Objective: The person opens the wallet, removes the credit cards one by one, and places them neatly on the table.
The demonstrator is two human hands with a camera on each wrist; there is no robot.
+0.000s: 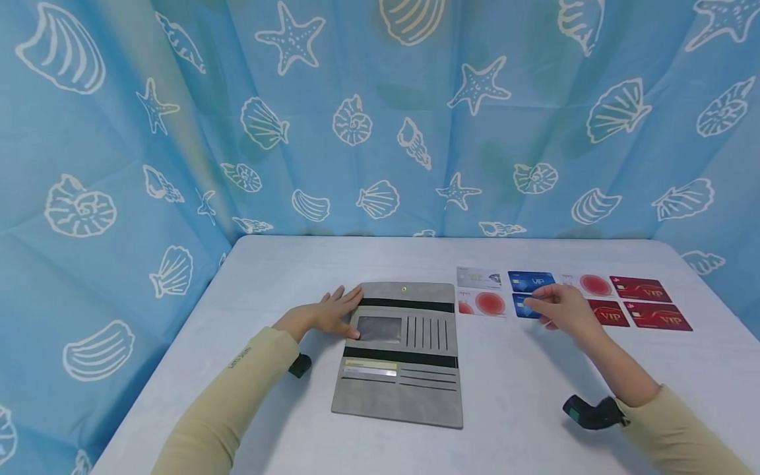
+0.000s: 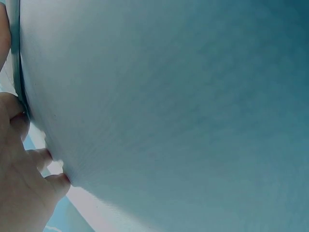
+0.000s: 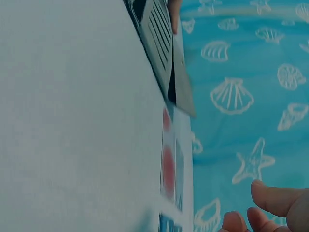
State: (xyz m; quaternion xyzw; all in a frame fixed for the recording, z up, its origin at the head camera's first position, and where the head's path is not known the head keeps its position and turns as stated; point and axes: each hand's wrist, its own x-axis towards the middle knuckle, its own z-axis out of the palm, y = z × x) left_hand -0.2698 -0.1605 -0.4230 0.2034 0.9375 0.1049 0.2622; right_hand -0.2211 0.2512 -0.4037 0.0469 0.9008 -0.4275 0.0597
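A grey long wallet (image 1: 427,402) lies unfolded on the white table, with a dark clear window and rows of slots. Two cards (image 1: 371,367) stick out of a lower left slot. My left hand (image 1: 332,313) rests with spread fingers on the wallet's left edge beside the window. Over the lower blue card (image 1: 522,307) hangs my right hand (image 1: 567,310), partly covering that card. In the right wrist view, its thumb (image 3: 275,198) and fingers are bent a little and apart, with nothing seen between them. The upper blue VIP card (image 1: 530,282) lies just behind.
Left of the blue cards lie a silver card (image 1: 478,277) and a white card with red circles (image 1: 482,303). To the right are another white-and-red card (image 1: 594,285) and several red VIP cards (image 1: 659,316). A blue shell-patterned curtain (image 1: 380,132) hangs behind the table.
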